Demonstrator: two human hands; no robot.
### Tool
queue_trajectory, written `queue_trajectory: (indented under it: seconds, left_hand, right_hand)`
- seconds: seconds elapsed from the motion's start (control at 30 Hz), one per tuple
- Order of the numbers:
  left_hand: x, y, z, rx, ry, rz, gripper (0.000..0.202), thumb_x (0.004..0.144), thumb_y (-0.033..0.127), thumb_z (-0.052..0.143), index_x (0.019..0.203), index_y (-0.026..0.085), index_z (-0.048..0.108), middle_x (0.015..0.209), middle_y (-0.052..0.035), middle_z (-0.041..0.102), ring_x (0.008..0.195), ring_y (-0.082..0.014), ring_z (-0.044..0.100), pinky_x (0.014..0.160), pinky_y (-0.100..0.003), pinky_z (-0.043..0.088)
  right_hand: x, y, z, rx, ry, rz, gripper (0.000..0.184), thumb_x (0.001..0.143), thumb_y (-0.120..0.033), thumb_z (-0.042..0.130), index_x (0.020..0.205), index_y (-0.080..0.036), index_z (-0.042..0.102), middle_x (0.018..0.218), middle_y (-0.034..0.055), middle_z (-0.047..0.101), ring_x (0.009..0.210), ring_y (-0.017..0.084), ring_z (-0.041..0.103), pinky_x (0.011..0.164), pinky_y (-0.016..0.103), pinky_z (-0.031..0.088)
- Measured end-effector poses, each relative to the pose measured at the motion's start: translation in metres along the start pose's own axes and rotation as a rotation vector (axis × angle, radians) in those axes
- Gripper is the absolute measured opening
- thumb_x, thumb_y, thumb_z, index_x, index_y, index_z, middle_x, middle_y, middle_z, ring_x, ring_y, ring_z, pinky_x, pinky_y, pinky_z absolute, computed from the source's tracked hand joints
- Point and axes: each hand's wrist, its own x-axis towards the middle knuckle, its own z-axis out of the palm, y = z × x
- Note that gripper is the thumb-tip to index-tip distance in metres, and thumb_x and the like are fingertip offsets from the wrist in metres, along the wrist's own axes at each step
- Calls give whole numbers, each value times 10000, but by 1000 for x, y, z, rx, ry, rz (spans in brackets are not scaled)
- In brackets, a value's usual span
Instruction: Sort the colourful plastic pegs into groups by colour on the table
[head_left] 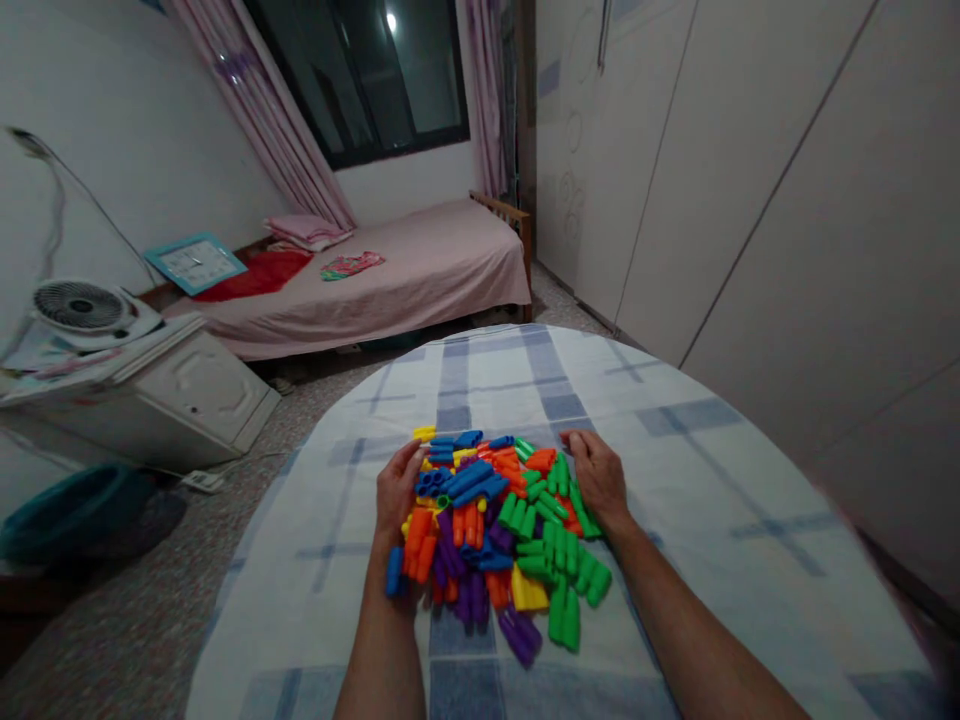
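A heap of plastic building pieces shaped like joined tubes lies on the table in front of me. Blue pieces (472,485) are on top, with orange pieces (420,545) and purple pieces (472,600) nearer me. Green pieces (562,550) gather on the right, and a yellow piece (529,590) shows near the front. My left hand (397,488) rests open against the heap's left side, its fingers partly hidden. On the right edge, beside the green pieces, my right hand (600,478) lies open with its fingers loosely bent. Neither hand visibly grips a piece.
A checked blue-and-white cloth (360,620) covers the round table. Beyond it stands a bed (420,260) with a blue-framed clock (196,264). A fan (82,305) sits on a white cabinet (195,395) at left, above a teal basin (67,515). A wardrobe (787,220) lines the right.
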Motion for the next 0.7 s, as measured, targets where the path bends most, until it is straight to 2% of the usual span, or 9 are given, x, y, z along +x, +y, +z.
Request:
queue_trajectory:
  seconds: [0.17,0.27,0.4,0.6,0.7]
  left_hand:
    - [-2,1,0,3,-10,2,531,683,505,647,1074,146,633,1109,-94,663,1057,-237,594,939,-363,444]
    - [-3,5,-3,46,-88,38,552,677,539,628,1046,129,643,1104,-107,663,1054,-240,594,952,-370,432]
    - [-4,17,-13,169,-177,40,545,738,603,508,952,130,674,1042,-123,683,1009,-252,610,929,-393,434]
    - [-6,34,-30,204,-157,38,506,716,605,525,833,140,690,899,-118,706,925,-286,625,875,-434,448]
    - [-15,33,-35,189,-137,96,423,715,570,551,782,174,682,880,-95,703,978,-281,605,907,-413,433]
  right_hand:
    - [0,-1,-2,7,-12,-14,404,895,-405,290,899,-203,640,936,55,659,870,181,585,806,296,417]
    - [0,1,-2,10,-26,-11,406,884,-412,295,898,-205,644,934,57,662,858,183,591,802,301,422]
    - [1,4,-2,42,-53,14,414,860,-446,325,908,-199,654,934,64,673,864,199,602,811,325,430]
    - [20,4,-11,85,-187,50,463,809,-477,364,942,-158,673,926,85,695,844,213,626,756,333,468]
    - [25,1,-23,5,-176,43,438,797,-459,399,945,-156,679,968,110,687,899,245,614,828,387,444]
